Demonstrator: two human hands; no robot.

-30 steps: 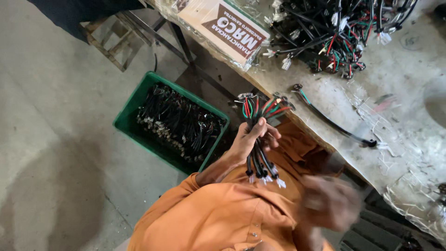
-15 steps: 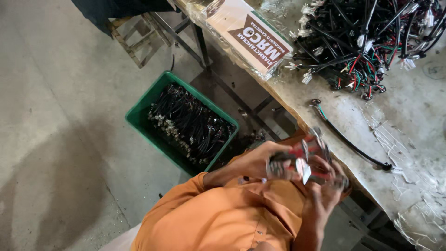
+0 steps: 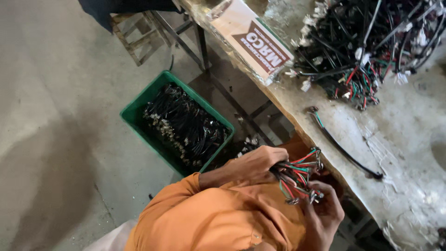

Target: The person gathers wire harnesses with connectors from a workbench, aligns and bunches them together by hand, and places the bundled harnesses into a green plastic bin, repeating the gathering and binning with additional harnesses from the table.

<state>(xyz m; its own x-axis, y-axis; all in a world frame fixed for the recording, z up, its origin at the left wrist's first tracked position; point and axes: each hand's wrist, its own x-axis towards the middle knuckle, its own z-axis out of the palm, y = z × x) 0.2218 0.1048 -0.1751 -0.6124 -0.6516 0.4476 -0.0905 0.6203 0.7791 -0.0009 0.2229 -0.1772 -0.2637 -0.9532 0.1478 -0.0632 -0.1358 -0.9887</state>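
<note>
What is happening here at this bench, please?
A person in an orange shirt holds a bundle of wire harnesses in front of the body, at the edge of a worn workbench. The left hand grips the black sleeved part of the bundle, and the right hand fingers the red and green wire ends with metal terminals. One single black harness lies on the bench, and a big tangled pile of harnesses behind it. On the floor stands a green crate full of more black cables.
</note>
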